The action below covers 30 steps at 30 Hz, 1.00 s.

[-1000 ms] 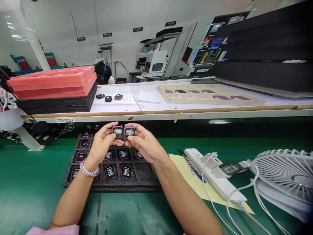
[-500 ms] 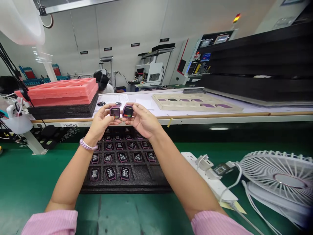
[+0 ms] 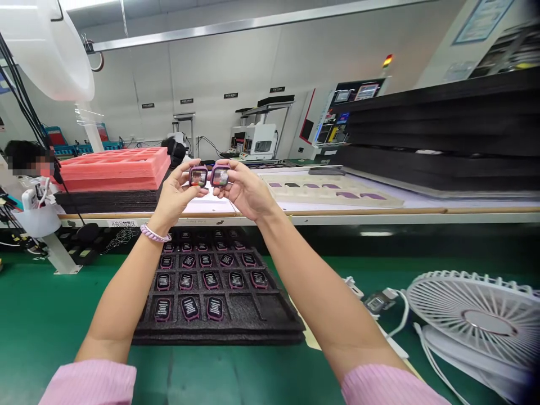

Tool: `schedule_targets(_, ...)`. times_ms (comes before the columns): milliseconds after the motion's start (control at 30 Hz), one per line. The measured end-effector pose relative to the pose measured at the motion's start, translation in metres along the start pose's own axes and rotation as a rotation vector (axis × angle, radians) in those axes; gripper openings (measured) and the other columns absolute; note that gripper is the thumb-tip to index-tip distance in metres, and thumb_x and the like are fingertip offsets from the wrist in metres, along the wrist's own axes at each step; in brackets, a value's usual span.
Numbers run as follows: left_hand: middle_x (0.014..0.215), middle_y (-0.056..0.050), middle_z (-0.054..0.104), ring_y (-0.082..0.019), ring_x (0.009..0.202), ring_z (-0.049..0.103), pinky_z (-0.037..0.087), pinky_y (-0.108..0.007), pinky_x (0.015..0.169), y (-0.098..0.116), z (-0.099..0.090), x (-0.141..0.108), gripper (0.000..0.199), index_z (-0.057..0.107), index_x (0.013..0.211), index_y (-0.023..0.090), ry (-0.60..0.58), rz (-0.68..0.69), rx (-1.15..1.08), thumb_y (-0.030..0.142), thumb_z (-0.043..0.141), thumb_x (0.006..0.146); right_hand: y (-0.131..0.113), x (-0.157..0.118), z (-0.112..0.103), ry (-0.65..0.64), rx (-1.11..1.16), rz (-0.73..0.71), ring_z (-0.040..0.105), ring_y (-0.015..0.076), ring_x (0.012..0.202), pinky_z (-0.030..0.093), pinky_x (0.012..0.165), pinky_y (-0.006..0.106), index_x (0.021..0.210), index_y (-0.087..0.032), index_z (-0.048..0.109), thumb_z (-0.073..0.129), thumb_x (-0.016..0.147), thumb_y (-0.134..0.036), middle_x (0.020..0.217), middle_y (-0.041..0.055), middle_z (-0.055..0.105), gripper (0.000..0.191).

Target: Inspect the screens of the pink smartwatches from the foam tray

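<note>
A lamp arm and white base (image 3: pixel 40 219) are seen far left of the black foam tray (image 3: pixel 253 312), which lies on the green desk (image 3: pixel 46 315) and serves as the landmark. Up and to the left of the tray, on the raised white shelf (image 3: pixel 422 202), a stack of pink foam (image 3: pixel 118 167) is set on black foam. The tray's pockets are mostly filled with purple-rimmed watch bodies (image 3: pixel 189 307); the two pockets at its near right corner are bare. Above the tray's far edge, the left hand (image 3: pixel 175 194) is raised, and a purple watch body (image 3: pixel 198 177) is pinched between its thumb and fingers, screen toward the camera. Just beside it, touching or nearly so, a second purple watch body (image 3: pixel 220 176) is gripped in the same way by the right hand (image 3: pixel 244 194). Both pieces are held well above the tray, level with the shelf behind. A beaded bracelet (image 3: pixel 154 233) is worn on the left wrist. Beyond the tray to the right, a beige tray (image 3: pixel 337 194) with purple pieces is laid on the shelf. Right of the tray, on the desk, a white power strip with cables (image 3: pixel 382 304) is partly hidden by the right forearm, and farther right a white fan (image 3: pixel 476 320) is lying face up
</note>
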<state>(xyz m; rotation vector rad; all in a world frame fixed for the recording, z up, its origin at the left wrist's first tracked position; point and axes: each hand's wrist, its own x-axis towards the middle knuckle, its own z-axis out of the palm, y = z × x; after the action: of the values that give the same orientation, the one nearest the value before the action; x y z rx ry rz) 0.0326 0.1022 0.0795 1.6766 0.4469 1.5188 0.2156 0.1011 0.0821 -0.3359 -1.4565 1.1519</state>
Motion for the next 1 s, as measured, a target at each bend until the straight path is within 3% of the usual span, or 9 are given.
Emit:
schedule_targets(133, 0.097, -0.002, 0.065, -0.013, 0.073, 0.068, 0.059, -0.026, 0.072, 0.002, 0.002, 0.002, 0.060, 0.060, 0.122, 0.024, 0.022, 0.033, 0.008, 0.016, 0.077, 0.065, -0.002, -0.001, 0.000, -0.047, -0.057, -0.049, 0.063, 0.0167, 0.071, 0.051, 0.066, 0.030, 0.115, -0.022, 0.057, 0.078, 0.069, -0.024, 0.090, 0.0003, 0.064, 0.051)
schedule_targets(467, 0.096, -0.003, 0.065, -0.012, 0.066, 0.066, 0.059, -0.025, 0.066, -0.002, 0.007, -0.005, 0.057, 0.059, 0.121, 0.023, 0.064, 0.019, -0.004, 0.023, 0.081, 0.068, 0.003, -0.011, 0.000, -0.059, -0.058, -0.043, 0.064, 0.0159, 0.073, 0.054, 0.069, 0.030, 0.120, -0.021, 0.057, 0.080, 0.071, -0.025, 0.093, 0.0006, 0.065, 0.055)
schedule_targets(700, 0.103, -0.004, 0.065, -0.013, 0.071, 0.069, 0.061, -0.027, 0.073, -0.013, 0.008, -0.050, 0.061, 0.057, 0.124, 0.022, 0.044, -0.096, -0.020, 0.025, 0.083, 0.069, 0.023, -0.051, 0.005, -0.027, -0.009, 0.058, 0.067, 0.0174, 0.074, 0.056, 0.069, 0.030, 0.119, -0.021, 0.058, 0.072, 0.068, -0.017, 0.092, 0.0007, 0.068, 0.053)
schedule_targets(1000, 0.100, -0.004, 0.066, -0.010, 0.063, 0.065, 0.058, -0.021, 0.061, -0.031, 0.012, -0.104, 0.051, 0.060, 0.120, 0.019, 0.114, -0.220, 0.031, 0.034, 0.081, 0.075, 0.055, -0.099, 0.011, 0.024, 0.066, 0.195, 0.066, 0.0176, 0.068, 0.056, 0.066, 0.031, 0.119, -0.019, 0.060, 0.080, 0.078, -0.033, 0.089, 0.0021, 0.067, 0.047)
